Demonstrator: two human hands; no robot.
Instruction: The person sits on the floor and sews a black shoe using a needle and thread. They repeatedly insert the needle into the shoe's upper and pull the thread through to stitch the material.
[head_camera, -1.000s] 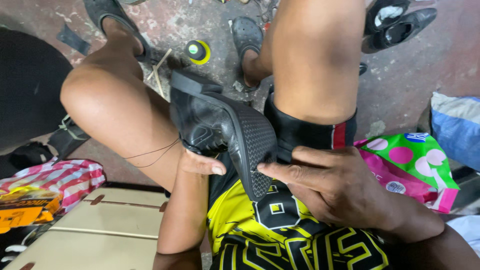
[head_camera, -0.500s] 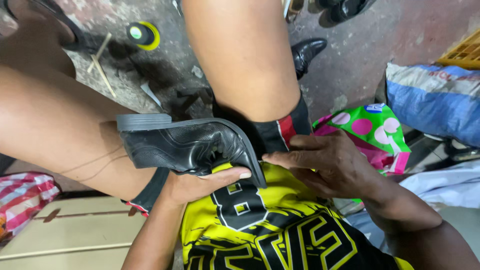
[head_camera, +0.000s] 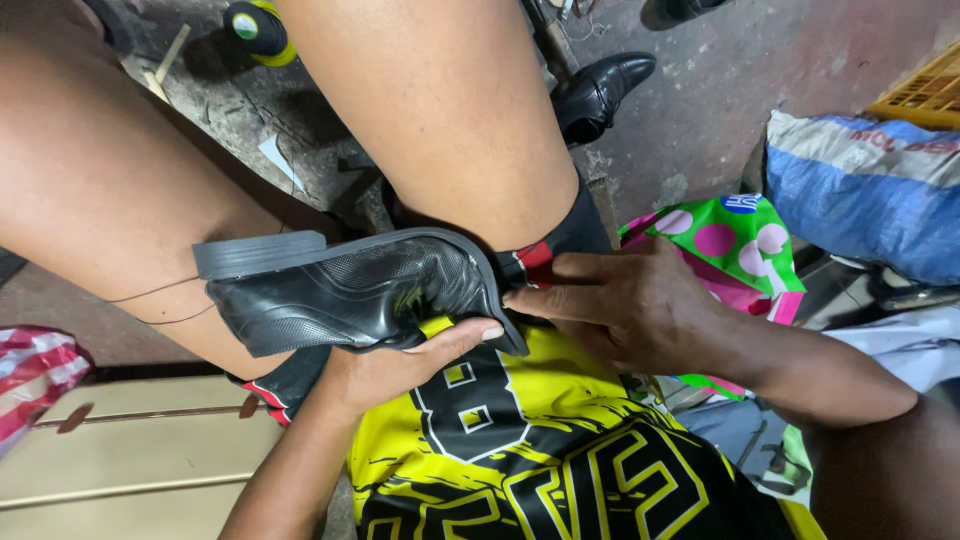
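A black shoe (head_camera: 350, 290) is lying on its side across the person's lap, between the two bare knees, its grey heel block pointing left and its toe pointing right. The left hand (head_camera: 400, 365) is cupping the shoe from beneath, fingers curled narrowly around the upper and the thumb lying along the near edge of the toe, so it is gripping the shoe. The right hand (head_camera: 625, 305) is resting flat and fairly wide just right of the toe, its fingertips (head_camera: 520, 297) pressing against the rim of the sole at the front; it is touching the shoe rather than wrapping around it. Below both hands a yellow and black jersey (head_camera: 520, 450) is covering the torso. Far beyond the right knee, another black dress shoe (head_camera: 600, 90) is lying on the concrete floor (head_camera: 720, 110). To the right, a green bag with pink dots (head_camera: 730, 240) is sitting near the right wrist, and a blue and white sack (head_camera: 870, 190) is lying further right. A pale wooden board (head_camera: 130, 450) is showing at the near left.
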